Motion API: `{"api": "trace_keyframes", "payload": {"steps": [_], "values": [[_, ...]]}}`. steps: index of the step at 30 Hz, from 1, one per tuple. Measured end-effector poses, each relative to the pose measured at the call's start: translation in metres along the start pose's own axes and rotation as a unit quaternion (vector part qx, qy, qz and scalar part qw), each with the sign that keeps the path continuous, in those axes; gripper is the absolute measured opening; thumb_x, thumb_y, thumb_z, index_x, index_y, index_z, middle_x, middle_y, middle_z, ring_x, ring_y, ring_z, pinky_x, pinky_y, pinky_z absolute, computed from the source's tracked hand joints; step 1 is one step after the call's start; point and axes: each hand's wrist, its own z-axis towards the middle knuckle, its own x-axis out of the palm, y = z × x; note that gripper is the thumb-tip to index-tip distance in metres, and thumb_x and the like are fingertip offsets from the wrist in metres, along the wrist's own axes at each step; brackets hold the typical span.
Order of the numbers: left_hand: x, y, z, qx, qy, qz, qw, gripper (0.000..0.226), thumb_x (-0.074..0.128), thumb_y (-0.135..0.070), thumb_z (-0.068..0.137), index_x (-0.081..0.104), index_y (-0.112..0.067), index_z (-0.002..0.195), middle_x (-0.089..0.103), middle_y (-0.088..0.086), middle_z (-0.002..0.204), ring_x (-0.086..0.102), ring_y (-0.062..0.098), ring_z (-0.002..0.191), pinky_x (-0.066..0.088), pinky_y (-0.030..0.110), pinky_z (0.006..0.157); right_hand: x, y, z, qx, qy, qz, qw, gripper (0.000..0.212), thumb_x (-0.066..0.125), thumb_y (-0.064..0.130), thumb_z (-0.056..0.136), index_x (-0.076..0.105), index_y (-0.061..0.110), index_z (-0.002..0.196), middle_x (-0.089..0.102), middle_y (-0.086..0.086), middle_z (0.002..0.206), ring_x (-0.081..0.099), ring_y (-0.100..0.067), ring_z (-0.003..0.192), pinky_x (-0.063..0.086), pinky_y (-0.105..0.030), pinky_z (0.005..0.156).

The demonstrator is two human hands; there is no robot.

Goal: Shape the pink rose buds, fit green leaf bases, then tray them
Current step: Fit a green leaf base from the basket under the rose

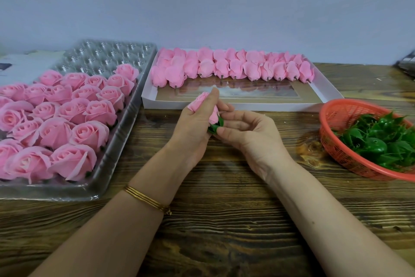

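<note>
My left hand [195,124] grips a pink rose bud [199,102] above the middle of the wooden table, fingers curled round its petals. A green leaf base [216,125] sits at the bud's lower end, and my right hand [244,133] pinches it between thumb and fingertips. The clear plastic tray [116,153] at the left holds several finished pink roses [67,124]; its far rows of cups are bare. A white box [323,88] behind my hands holds rows of unshaped pink buds [233,67].
A red plastic basket [336,117] with several green leaf bases [379,142] stands at the right edge. White paper lies behind the tray at far left. A dark object shows at the far right edge. A pale wall runs behind the table.
</note>
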Motion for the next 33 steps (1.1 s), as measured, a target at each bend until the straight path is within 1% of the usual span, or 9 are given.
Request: {"api": "trace_keyframes", "payload": {"steps": [4, 6, 8, 11, 14, 17, 20, 27, 33], "values": [[-0.0008, 0.0012, 0.0006, 0.000, 0.008, -0.001, 1.000, 0.040, 0.054, -0.034, 0.099, 0.066, -0.017, 0.066, 0.072, 0.004, 0.086, 0.068, 0.015, 0.080, 0.058, 0.031, 0.077, -0.0005, -0.0027, 0.0007, -0.028, -0.010, -0.025, 0.999, 0.033, 0.072, -0.021, 0.068, 0.067, -0.004, 0.096, 0.072, -0.013, 0.083, 0.070, -0.016, 0.076, 0.060, -0.029, 0.080], [-0.0014, 0.0015, 0.0012, 0.003, 0.008, 0.008, 1.000, 0.042, 0.054, -0.035, 0.099, 0.066, -0.019, 0.062, 0.073, 0.004, 0.088, 0.068, 0.015, 0.083, 0.057, 0.034, 0.082, 0.0001, -0.0034, 0.0006, -0.034, -0.011, -0.031, 0.999, 0.039, 0.073, -0.021, 0.068, 0.066, -0.007, 0.103, 0.073, -0.012, 0.087, 0.071, -0.012, 0.074, 0.059, -0.024, 0.076], [-0.0021, 0.0012, 0.0016, 0.002, 0.005, 0.020, 1.000, 0.043, 0.054, -0.036, 0.099, 0.065, -0.020, 0.060, 0.073, 0.003, 0.089, 0.067, 0.015, 0.084, 0.055, 0.036, 0.085, 0.0005, -0.0031, 0.0008, -0.033, -0.007, -0.033, 0.999, 0.035, 0.073, -0.020, 0.068, 0.068, -0.002, 0.098, 0.074, -0.008, 0.082, 0.071, -0.011, 0.073, 0.058, -0.020, 0.072], [-0.0033, -0.0006, 0.0015, -0.001, -0.002, 0.024, 1.000, 0.042, 0.054, -0.036, 0.099, 0.063, -0.018, 0.062, 0.073, 0.001, 0.087, 0.067, 0.014, 0.082, 0.056, 0.033, 0.079, -0.0002, -0.0016, -0.0002, -0.020, 0.002, -0.020, 1.000, 0.030, 0.072, -0.019, 0.070, 0.071, 0.005, 0.089, 0.074, -0.009, 0.077, 0.071, -0.019, 0.077, 0.060, -0.029, 0.078], [-0.0026, -0.0011, 0.0005, 0.003, -0.003, 0.037, 0.999, 0.040, 0.053, -0.035, 0.099, 0.062, -0.015, 0.066, 0.072, 0.000, 0.085, 0.068, 0.013, 0.080, 0.056, 0.027, 0.071, -0.0012, -0.0020, -0.0004, -0.005, 0.008, 0.001, 1.000, 0.031, 0.070, -0.020, 0.072, 0.070, 0.002, 0.095, 0.073, -0.012, 0.077, 0.071, -0.026, 0.081, 0.060, -0.039, 0.083], [-0.0006, 0.0000, -0.0008, 0.010, -0.002, 0.037, 0.999, 0.037, 0.053, -0.034, 0.100, 0.064, -0.014, 0.071, 0.071, 0.002, 0.085, 0.065, 0.017, 0.081, 0.053, 0.032, 0.074, -0.0017, -0.0016, 0.0004, -0.016, -0.008, -0.013, 1.000, 0.034, 0.073, -0.017, 0.069, 0.069, -0.001, 0.099, 0.075, -0.016, 0.086, 0.071, -0.025, 0.082, 0.060, -0.037, 0.083], [0.0003, 0.0003, -0.0015, 0.012, 0.005, 0.025, 1.000, 0.037, 0.052, -0.035, 0.100, 0.067, -0.014, 0.073, 0.069, 0.007, 0.088, 0.064, 0.020, 0.082, 0.054, 0.034, 0.078, -0.0001, -0.0030, -0.0005, -0.018, -0.009, -0.015, 1.000, 0.035, 0.075, -0.015, 0.067, 0.070, -0.001, 0.099, 0.075, -0.017, 0.086, 0.072, -0.024, 0.081, 0.060, -0.034, 0.082], [-0.0006, -0.0024, -0.0005, 0.009, 0.005, 0.000, 1.000, 0.046, 0.049, -0.037, 0.100, 0.069, -0.021, 0.062, 0.071, 0.003, 0.086, 0.064, 0.016, 0.083, 0.051, 0.038, 0.088, 0.0012, -0.0039, 0.0005, 0.020, 0.014, 0.050, 0.998, 0.035, 0.072, -0.017, 0.068, 0.066, -0.009, 0.102, 0.071, -0.028, 0.095, 0.070, -0.037, 0.091, 0.059, -0.041, 0.085], [-0.0008, -0.0027, -0.0001, 0.014, 0.008, 0.003, 1.000, 0.041, 0.050, -0.036, 0.100, 0.067, -0.015, 0.069, 0.070, 0.005, 0.086, 0.063, 0.019, 0.084, 0.051, 0.037, 0.085, 0.0012, -0.0045, 0.0008, 0.010, -0.001, 0.041, 0.999, 0.034, 0.073, -0.016, 0.066, 0.069, -0.001, 0.096, 0.073, -0.020, 0.085, 0.070, -0.035, 0.090, 0.058, -0.041, 0.088]]}}
